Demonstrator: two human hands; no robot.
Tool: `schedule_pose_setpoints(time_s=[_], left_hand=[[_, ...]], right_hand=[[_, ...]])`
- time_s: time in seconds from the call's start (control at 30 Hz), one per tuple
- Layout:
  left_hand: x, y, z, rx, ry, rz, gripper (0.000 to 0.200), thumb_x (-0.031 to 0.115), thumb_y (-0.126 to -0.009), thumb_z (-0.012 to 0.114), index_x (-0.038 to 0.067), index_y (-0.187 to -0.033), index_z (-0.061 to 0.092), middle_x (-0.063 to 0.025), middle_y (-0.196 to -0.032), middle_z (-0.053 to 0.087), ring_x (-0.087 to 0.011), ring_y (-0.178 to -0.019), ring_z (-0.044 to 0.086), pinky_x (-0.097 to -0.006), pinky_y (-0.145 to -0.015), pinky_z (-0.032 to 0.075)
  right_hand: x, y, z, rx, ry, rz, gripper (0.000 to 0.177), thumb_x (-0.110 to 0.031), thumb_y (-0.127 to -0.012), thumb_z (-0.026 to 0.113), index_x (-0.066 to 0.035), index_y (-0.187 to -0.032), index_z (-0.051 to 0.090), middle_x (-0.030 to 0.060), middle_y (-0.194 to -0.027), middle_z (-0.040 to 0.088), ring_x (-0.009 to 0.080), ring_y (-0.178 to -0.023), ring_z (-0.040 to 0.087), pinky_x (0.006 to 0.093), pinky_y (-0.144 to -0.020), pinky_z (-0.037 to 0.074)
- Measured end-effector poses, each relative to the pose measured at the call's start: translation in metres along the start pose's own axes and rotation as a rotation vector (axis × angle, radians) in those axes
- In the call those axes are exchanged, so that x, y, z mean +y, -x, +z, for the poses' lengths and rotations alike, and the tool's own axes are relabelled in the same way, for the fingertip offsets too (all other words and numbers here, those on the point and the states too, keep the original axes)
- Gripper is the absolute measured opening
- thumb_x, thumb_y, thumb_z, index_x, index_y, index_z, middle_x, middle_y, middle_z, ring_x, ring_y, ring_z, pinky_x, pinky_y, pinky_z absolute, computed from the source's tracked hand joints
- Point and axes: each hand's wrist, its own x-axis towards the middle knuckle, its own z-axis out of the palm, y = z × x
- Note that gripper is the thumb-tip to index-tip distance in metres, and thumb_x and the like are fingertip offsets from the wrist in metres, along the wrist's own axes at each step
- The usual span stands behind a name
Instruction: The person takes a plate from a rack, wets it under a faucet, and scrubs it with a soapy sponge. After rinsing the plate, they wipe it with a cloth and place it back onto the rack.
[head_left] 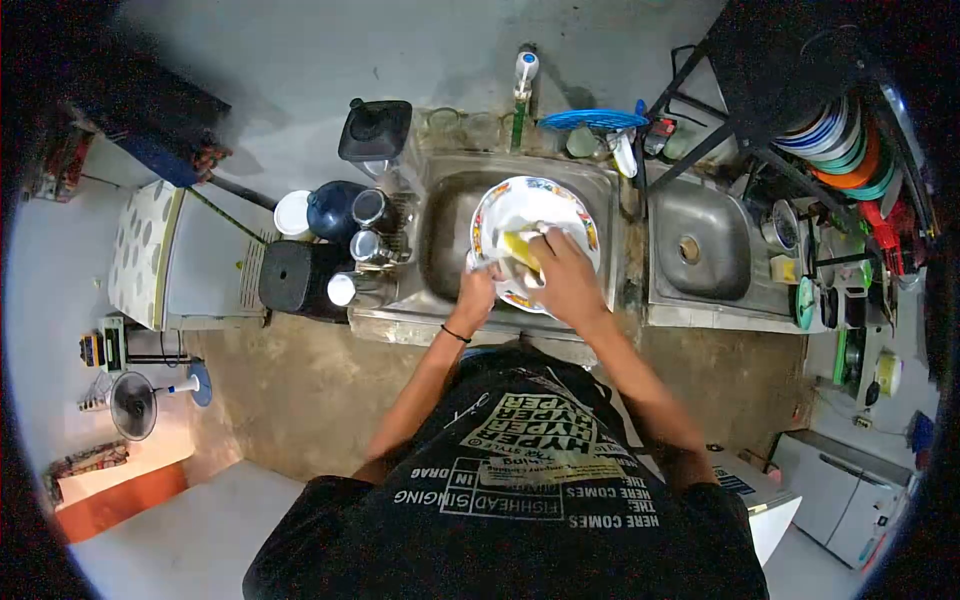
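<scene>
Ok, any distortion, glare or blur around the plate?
Head view: heavy fisheye, black corners, edges bent; the plate, held by the left hand, is fairly sharp with mild glare; the right hand, gripping the sponge, reads clearly; the dish rack at right is dim.

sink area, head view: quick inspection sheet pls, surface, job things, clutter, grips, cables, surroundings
surface: steel sink set in a worn counter, with a second basin to its right
job's things: patterned plate held tilted over the sink; yellow sponge pressed on its face
clutter: metal cups and a dark pot left of the sink; blue cover behind it
grips: left hand grips the plate's lower rim; right hand is closed on the sponge
cables: nothing seen clearly
surroundings: dish rack with stacked plates at right; floor fan at left
</scene>
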Motion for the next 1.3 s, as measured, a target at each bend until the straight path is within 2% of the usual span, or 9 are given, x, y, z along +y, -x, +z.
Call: schedule_pose_setpoints(time_s=[0.1, 0.23, 0.33, 0.37, 0.47, 0.8, 1.1, 1.23, 1.3], left_hand=[[-0.008, -0.001, -0.004, -0.026, -0.320, 0.215, 0.011, 0.000, -0.076, 0.044, -0.001, -0.070, 0.053, -0.0040, -0.067, 0.055, -0.0143, -0.062, 0.051, -0.0321, -0.061, 0.045], [-0.016, 0.000, 0.004, 0.072, 0.195, -0.055, 0.011, 0.003, -0.075, 0.045, 0.001, -0.069, 0.054, -0.0038, -0.068, 0.057, -0.0142, -0.062, 0.053, -0.0296, -0.061, 0.044], [-0.028, 0.001, -0.008, -0.096, -0.460, 0.317, 0.012, 0.004, -0.075, 0.045, 0.001, -0.069, 0.056, -0.0036, -0.072, 0.059, -0.0138, -0.065, 0.054, -0.0288, -0.061, 0.044], [-0.033, 0.001, 0.002, -0.036, 0.074, -0.003, 0.016, 0.004, -0.077, 0.044, -0.001, -0.080, 0.059, -0.0051, -0.076, 0.060, -0.0156, -0.068, 0.056, -0.0295, -0.064, 0.046], [-0.042, 0.010, -0.004, -0.111, -0.511, 0.439, 0.021, 0.002, -0.076, 0.046, -0.002, -0.093, 0.058, -0.0065, -0.081, 0.062, -0.0153, -0.072, 0.057, -0.0299, -0.066, 0.047], [0.049, 0.048, 0.011, -0.174, -0.163, 0.222, 0.033, -0.001, -0.074, 0.048, -0.004, -0.105, 0.057, -0.0159, -0.088, 0.065, -0.0214, -0.078, 0.060, -0.0344, -0.074, 0.048], [0.055, 0.052, -0.004, -0.151, -0.270, 0.543, 0.029, 0.003, -0.078, 0.048, -0.003, -0.104, 0.056, -0.0253, -0.096, 0.061, -0.0429, -0.089, 0.056, -0.0398, -0.080, 0.045], [0.078, 0.061, -0.013, -0.090, -0.153, 0.177, 0.016, 0.004, -0.079, 0.050, -0.005, -0.092, 0.055, -0.0196, -0.078, 0.061, -0.0309, -0.067, 0.060, -0.0381, -0.062, 0.046], [0.045, 0.046, -0.019, -0.092, -0.055, 0.339, 0.017, 0.006, -0.079, 0.050, -0.005, -0.090, 0.056, -0.0188, -0.074, 0.060, -0.0286, -0.063, 0.059, -0.0370, -0.058, 0.046]], right_hand=[[-0.003, 0.001, -0.002, -0.004, 0.112, 0.090, 0.048, -0.005, -0.058, 0.073, -0.003, -0.103, 0.056, 0.0141, -0.105, 0.052, 0.0359, -0.098, 0.051, 0.0432, -0.084, 0.043], [0.012, 0.000, 0.015, 0.119, 0.041, 0.045, 0.043, -0.004, -0.063, 0.069, -0.001, -0.103, 0.054, 0.0164, -0.102, 0.053, 0.0377, -0.093, 0.054, 0.0443, -0.077, 0.046], [0.009, -0.001, 0.019, 0.131, -0.006, 0.171, 0.045, -0.004, -0.065, 0.068, -0.001, -0.107, 0.051, 0.0193, -0.099, 0.052, 0.0394, -0.090, 0.054, 0.0456, -0.077, 0.045], [0.004, 0.000, 0.017, 0.219, -0.047, 0.156, 0.046, -0.004, -0.066, 0.068, 0.000, -0.108, 0.048, 0.0221, -0.093, 0.055, 0.0423, -0.085, 0.055, 0.0477, -0.075, 0.045], [-0.005, 0.004, 0.028, 0.301, -0.141, 0.311, 0.043, -0.003, -0.068, 0.067, 0.002, -0.106, 0.047, 0.0246, -0.088, 0.058, 0.0452, -0.082, 0.056, 0.0494, -0.070, 0.045], [-0.019, 0.023, 0.055, 0.591, -0.384, 0.304, 0.036, 0.006, -0.068, 0.063, 0.003, -0.103, 0.055, 0.0244, -0.102, 0.058, 0.0436, -0.094, 0.055, 0.0427, -0.080, 0.045], [-0.039, 0.014, 0.060, 0.419, -0.035, 0.364, 0.037, 0.001, -0.071, 0.061, 0.001, -0.107, 0.051, 0.0236, -0.105, 0.049, 0.0430, -0.089, 0.050, 0.0463, -0.076, 0.042], [-0.046, 0.006, 0.066, 0.287, -0.216, 0.359, 0.029, -0.001, -0.073, 0.062, 0.002, -0.101, 0.055, 0.0241, -0.091, 0.057, 0.0440, -0.080, 0.057, 0.0445, -0.068, 0.047], [-0.057, 0.009, 0.064, 0.244, -0.352, 0.324, 0.028, -0.001, -0.074, 0.062, 0.002, -0.101, 0.056, 0.0250, -0.092, 0.059, 0.0438, -0.083, 0.058, 0.0435, -0.070, 0.048]])
